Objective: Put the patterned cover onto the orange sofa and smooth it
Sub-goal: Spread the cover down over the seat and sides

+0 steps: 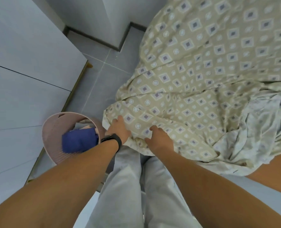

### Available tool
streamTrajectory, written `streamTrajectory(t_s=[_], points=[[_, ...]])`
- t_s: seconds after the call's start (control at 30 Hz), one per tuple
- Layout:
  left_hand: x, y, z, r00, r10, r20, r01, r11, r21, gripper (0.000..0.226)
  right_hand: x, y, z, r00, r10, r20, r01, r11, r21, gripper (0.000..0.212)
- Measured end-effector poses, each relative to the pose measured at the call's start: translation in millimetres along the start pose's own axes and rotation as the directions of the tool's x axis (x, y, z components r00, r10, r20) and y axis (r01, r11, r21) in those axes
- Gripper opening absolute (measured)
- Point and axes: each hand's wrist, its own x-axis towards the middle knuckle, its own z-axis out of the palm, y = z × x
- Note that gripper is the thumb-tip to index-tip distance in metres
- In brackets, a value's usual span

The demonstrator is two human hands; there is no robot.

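While gripped: patterned cover (202, 66), both hands.

Soft, even, cool light; slight overall blur, perhaps motion; wide-angle edge warping.

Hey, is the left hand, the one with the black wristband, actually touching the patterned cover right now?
Touching. In the head view, the left hand lies on the near corner of the patterned cover, its fingers pressed into the bunched fabric with no gap.
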Motion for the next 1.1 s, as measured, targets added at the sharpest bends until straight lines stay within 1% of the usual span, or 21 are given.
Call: streamTrajectory(t_s=[0.1, 0.2, 0.27, 0.33, 0.37, 0.43, 0.47, 0.53, 0.6, 0.67, 0.7, 0.77, 0.83, 0.87, 0.9, 0.93, 0.97, 1.0, 1.03, 1.07, 1.1], points=[[21.4, -11.3, -3.8, 0.985, 0.171, -0.007, -0.167, 0.971, 0.170, 0.045, 14.5, -9.0, 14.7, 0.999, -0.019, -0.049, 0.014, 0.995, -0.096, 0.049], [31.3, -23.3, -8.8, 0.943, 0.328, 0.048, -0.323, 0.877, 0.356, 0.023, 26.3, -20.1, 24.5, 0.999, -0.006, -0.049, 0.000, 0.994, -0.112, 0.048], [37.7, -28.3, -9.4, 0.929, 0.361, 0.077, -0.365, 0.864, 0.346, 0.020, 34.3, -25.6, 25.3, 0.997, -0.007, -0.074, -0.004, 0.990, -0.142, 0.042], [42.4, -31.4, -12.1, 0.919, 0.376, 0.116, -0.393, 0.863, 0.317, 0.017, 40.3, -28.3, 22.1, 0.997, -0.039, -0.072, 0.021, 0.971, -0.239, 0.030], [44.3, -34.2, -13.8, 0.910, 0.390, 0.138, -0.414, 0.853, 0.317, 0.014, 40.2, -29.5, 21.1, 0.997, -0.068, -0.044, 0.052, 0.955, -0.293, 0.023], [45.3, -38.3, -19.0, 0.889, 0.422, 0.176, -0.457, 0.821, 0.343, 0.009, 35.9, -31.2, 18.9, 0.992, -0.127, 0.011, 0.122, 0.925, -0.361, 0.021], [44.5, -39.6, -20.1, 0.878, 0.435, 0.200, -0.479, 0.797, 0.368, 0.007, 33.6, -30.1, 19.3, 0.991, -0.133, 0.023, 0.132, 0.923, -0.361, 0.021], [40.7, -44.7, -25.1, 0.860, 0.453, 0.236, -0.511, 0.747, 0.425, 0.004, 26.4, -35.7, 20.4, 0.993, -0.105, 0.050, 0.115, 0.948, -0.297, 0.020], [37.9, -54.0, -32.5, 0.882, 0.401, 0.247, -0.470, 0.725, 0.503, 0.010, 18.0, -52.8, 28.5, 0.985, -0.067, 0.158, 0.090, 0.985, -0.145, 0.020], [37.3, -68.1, -41.8, 0.927, 0.286, 0.242, -0.374, 0.728, 0.574, 0.024, 9.3, -78.0, 40.9, 0.956, -0.077, 0.283, 0.075, 0.997, 0.017, 0.021], [38.0, -74.5, -45.4, 0.944, 0.232, 0.232, -0.327, 0.730, 0.600, 0.027, 7.7, -87.6, 47.5, 0.948, -0.095, 0.304, 0.080, 0.995, 0.061, 0.021], [37.1, -85.9, -50.5, 0.965, 0.160, 0.205, -0.256, 0.725, 0.640, 0.030, 6.4, -98.9, 56.5, 0.957, -0.106, 0.271, 0.085, 0.993, 0.086, 0.024], [36.5, -90.5, -50.4, 0.973, 0.147, 0.175, -0.227, 0.719, 0.657, 0.029, 9.0, -95.9, 57.8, 0.980, -0.052, 0.194, 0.025, 0.990, 0.136, 0.028], [36.0, -89.5, -50.3, 0.976, 0.140, 0.166, -0.215, 0.736, 0.642, 0.028, 10.4, -91.6, 55.6, 0.988, -0.015, 0.151, -0.013, 0.983, 0.182, 0.027], [37.9, -87.2, -47.0, 0.978, 0.130, 0.164, -0.202, 0.786, 0.584, 0.027, 12.2, -84.8, 51.9, 0.995, 0.020, 0.095, -0.041, 0.975, 0.220, 0.023], [41.6, -82.6, -43.4, 0.979, 0.113, 0.171, -0.181, 0.868, 0.463, 0.027, 15.4, -77.0, 47.1, 0.999, 0.046, 0.028, -0.051, 0.969, 0.242, 0.019], [45.4, -75.7, -38.6, 0.978, 0.088, 0.189, -0.140, 0.948, 0.284, 0.029, 18.8, -68.5, 42.5, 0.997, 0.063, -0.037, -0.052, 0.966, 0.252, 0.015], [49.5, -66.6, -34.0, 0.975, 0.067, 0.212, -0.089, 0.992, 0.091, 0.032, 23.2, -60.5, 37.5, 0.993, 0.079, -0.088, -0.054, 0.965, 0.256, 0.015], [52.8, -57.0, -27.7, 0.972, 0.064, 0.228, -0.051, 0.997, -0.063, 0.035, 26.8, -52.9, 33.8, 0.989, 0.095, -0.117, -0.062, 0.964, 0.257, 0.016], [54.5, -48.3, -23.7, 0.973, 0.074, 0.219, -0.042, 0.988, -0.149, 0.038, 30.1, -48.4, 30.4, 0.986, 0.102, -0.129, -0.066, 0.964, 0.256, 0.017], [56.0, -42.1, -20.2, 0.977, 0.077, 0.198, -0.038, 0.980, -0.193, 0.040, 33.4, -46.6, 27.9, 0.986, 0.101, -0.131, -0.065, 0.966, 0.252, 0.018]])
